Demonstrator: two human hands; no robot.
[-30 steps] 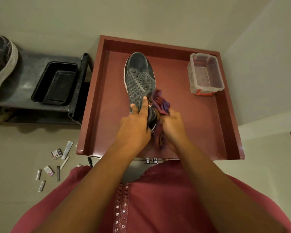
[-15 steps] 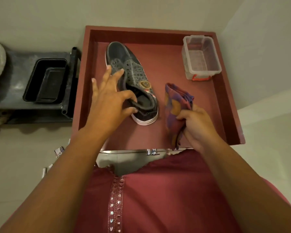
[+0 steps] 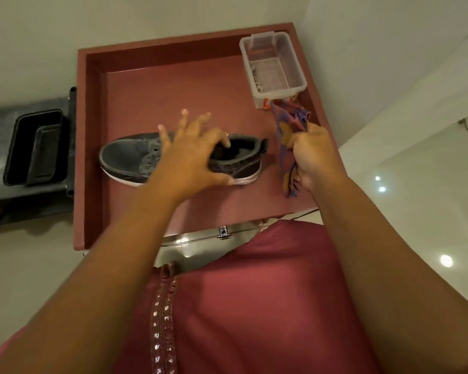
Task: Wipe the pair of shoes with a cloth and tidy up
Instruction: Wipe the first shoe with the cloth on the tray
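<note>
A dark grey shoe (image 3: 130,157) with a white sole lies across the maroon tray (image 3: 79,157), toe pointing left and heel to the right. My left hand (image 3: 189,160) pinches the shoe's near side wall, with the index finger inside the collar, the thumb by the sole and the other fingers spread above the laces. To the right of the heel, my right hand (image 3: 314,157) grips a bunched purple and orange cloth (image 3: 288,122), which is held apart from the shoe. The second shoe is out of view.
A clear plastic box (image 3: 274,68) with red clips stands in the tray's back right corner, just beyond the cloth. A black tub (image 3: 35,147) sits on a grey stand left of the tray. Pale wall behind, glossy floor at right.
The cloth has come off the shoe and moved right. My left hand has turned the shoe from toe pointing away to toe pointing left, shifting its hold to the collar.
</note>
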